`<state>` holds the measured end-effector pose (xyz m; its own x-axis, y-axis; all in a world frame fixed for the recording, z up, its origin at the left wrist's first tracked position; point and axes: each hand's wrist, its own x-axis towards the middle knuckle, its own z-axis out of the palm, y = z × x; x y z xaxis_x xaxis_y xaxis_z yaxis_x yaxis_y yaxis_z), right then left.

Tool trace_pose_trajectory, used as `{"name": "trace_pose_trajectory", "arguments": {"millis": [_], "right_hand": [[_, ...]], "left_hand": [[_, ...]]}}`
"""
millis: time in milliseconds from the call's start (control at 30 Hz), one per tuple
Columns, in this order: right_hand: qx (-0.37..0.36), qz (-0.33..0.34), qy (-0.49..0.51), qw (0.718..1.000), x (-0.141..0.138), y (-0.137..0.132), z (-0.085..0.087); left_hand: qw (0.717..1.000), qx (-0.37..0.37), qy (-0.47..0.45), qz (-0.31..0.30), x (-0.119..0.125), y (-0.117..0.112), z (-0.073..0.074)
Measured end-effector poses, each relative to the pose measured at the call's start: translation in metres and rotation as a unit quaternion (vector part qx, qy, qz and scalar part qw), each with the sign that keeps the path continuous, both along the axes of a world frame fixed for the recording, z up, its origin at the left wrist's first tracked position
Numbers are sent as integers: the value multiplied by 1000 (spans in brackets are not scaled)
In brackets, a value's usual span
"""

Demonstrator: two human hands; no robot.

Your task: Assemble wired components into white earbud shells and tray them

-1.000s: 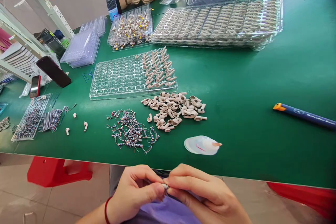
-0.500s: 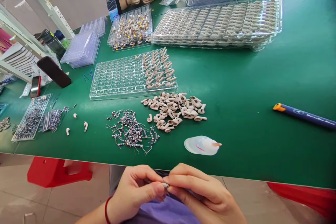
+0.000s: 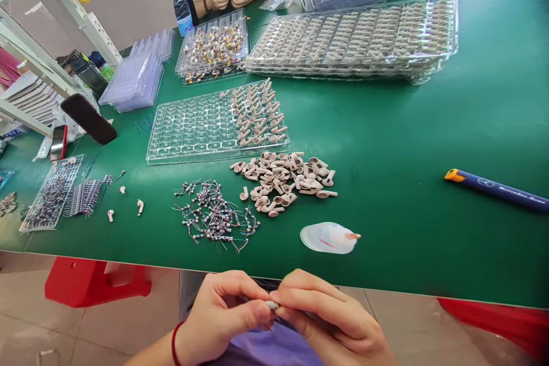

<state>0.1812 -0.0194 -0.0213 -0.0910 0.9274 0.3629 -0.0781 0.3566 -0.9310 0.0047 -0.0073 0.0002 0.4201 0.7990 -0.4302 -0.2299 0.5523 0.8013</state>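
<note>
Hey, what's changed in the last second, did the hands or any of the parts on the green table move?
Nothing visibly changed. The left hand and right hand still pinch the small pale part between them, below the near edge of the green table. The pile of beige plastic shells, the tangle of wired components and the clear plastic tray lie as before.

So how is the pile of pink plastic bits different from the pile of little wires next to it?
The heap of pale pink curved plastic pieces is chunky and smooth; the heap of thin wire-legged parts is spindly, tangled and dark with coloured bands. The pink heap lies to the right, nearer the clear plastic tray; the wire heap lies nearer the front edge of the green table. Both lie loose on it.
</note>
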Motion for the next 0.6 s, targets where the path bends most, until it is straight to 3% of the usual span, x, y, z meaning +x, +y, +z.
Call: {"name": "trace_pose_trajectory", "arguments": {"millis": [200,333,467,600], "right_hand": [[5,-13,-22,1000,-3,1,-2],[21,-86,-94,992,-4,0,-10],[101,-121,-141,977,-5,-1,-8],[177,-137,-179,958,-11,3,-1]], "left_hand": [[1000,-13,2,13,1,0,-3],[992,-91,-1,83,7,4,-4],[977,-153,-17,150,12,9,-2],[975,-155,-23,158,12,10,-1]]}}
